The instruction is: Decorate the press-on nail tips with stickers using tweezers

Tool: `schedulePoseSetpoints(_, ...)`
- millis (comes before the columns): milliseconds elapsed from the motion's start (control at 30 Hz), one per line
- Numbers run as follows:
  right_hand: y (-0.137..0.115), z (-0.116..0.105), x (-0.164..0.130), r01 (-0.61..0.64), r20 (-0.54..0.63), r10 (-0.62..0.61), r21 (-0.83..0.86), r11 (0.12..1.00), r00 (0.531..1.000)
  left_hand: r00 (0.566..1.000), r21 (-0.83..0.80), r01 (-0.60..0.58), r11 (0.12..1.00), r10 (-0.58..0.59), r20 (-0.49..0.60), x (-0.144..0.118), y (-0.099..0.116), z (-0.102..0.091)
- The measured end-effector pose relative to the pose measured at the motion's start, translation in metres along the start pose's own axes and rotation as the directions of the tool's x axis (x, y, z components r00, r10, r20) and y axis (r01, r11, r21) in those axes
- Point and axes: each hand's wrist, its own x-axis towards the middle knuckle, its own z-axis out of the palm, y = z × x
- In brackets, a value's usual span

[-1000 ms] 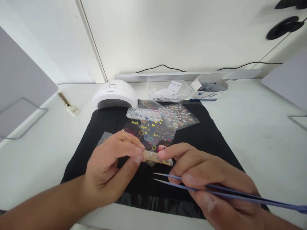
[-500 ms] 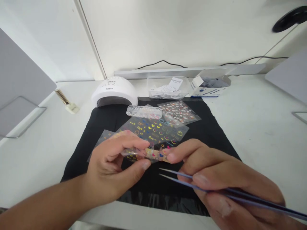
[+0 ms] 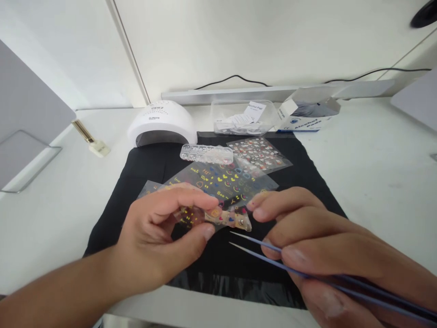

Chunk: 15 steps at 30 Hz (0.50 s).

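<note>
Between the thumb and fingers of my left hand (image 3: 167, 228) is a curled clear sticker sheet (image 3: 229, 219). Its free end points right and shows small coloured hearts over a beige patch. What makes that patch beige I cannot make out. My right hand (image 3: 327, 246) grips blue tweezers (image 3: 269, 259), whose two pale tips stand apart with nothing between them, just below the sheet's free end. The right index finger is close to that end, with a small gap. Behind the hands lies a larger clear sticker sheet (image 3: 218, 180) with yellow and blue drawings.
A black cloth (image 3: 116, 214) covers the table's middle. On it are a clear case of small gems (image 3: 206, 154) and another sticker sheet (image 3: 261, 155). Behind stand a white nail lamp (image 3: 162, 119), a clear plastic box (image 3: 218, 116) and an alcohol pad box (image 3: 300, 124). A polish bottle (image 3: 97, 146) lies left.
My right index finger has come off the end of the curled sticker sheet and moved slightly right. The tweezers have shifted right and their tips are a little wider apart. The camera view has shifted slightly.
</note>
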Motion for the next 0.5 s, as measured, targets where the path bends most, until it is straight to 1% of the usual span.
schedulePoseSetpoints(100,0.001,0.008,0.004,0.068,-0.117,-0.065,0.022,0.997,0.991,1.000,-0.010,0.003,1.000,-0.003,0.008,0.002,0.001,0.000)
schedulePoseSetpoints(167,0.001,0.011,0.005,0.091,-0.169,-0.083,0.037,0.995,0.982,1.000,-0.009,0.009,1.000,-0.009,0.016,0.003,0.002,-0.001)
schedulePoseSetpoints(200,0.000,0.012,0.005,0.098,-0.177,-0.090,0.039,0.994,0.980,1.000,-0.010,0.015,1.000,-0.015,0.022,0.003,0.003,-0.001)
schedulePoseSetpoints(333,0.000,0.008,0.004,0.136,-0.108,-0.131,0.036,0.990,0.985,0.998,-0.020,0.040,0.999,-0.040,0.039,0.003,0.004,0.000)
schedulePoseSetpoints(367,0.000,0.006,0.004,0.119,-0.079,-0.116,0.043,0.992,0.990,0.998,-0.031,0.053,0.998,-0.052,0.036,0.002,0.004,0.001)
schedulePoseSetpoints(433,0.001,0.003,0.003,0.048,-0.023,-0.047,0.054,0.997,0.999,0.996,-0.057,0.089,0.994,-0.088,0.021,0.001,0.005,0.001)
schedulePoseSetpoints(500,0.003,0.001,0.001,-0.011,0.013,0.010,0.053,0.999,1.000,0.993,-0.061,0.121,0.991,-0.120,0.011,0.000,0.006,0.002)
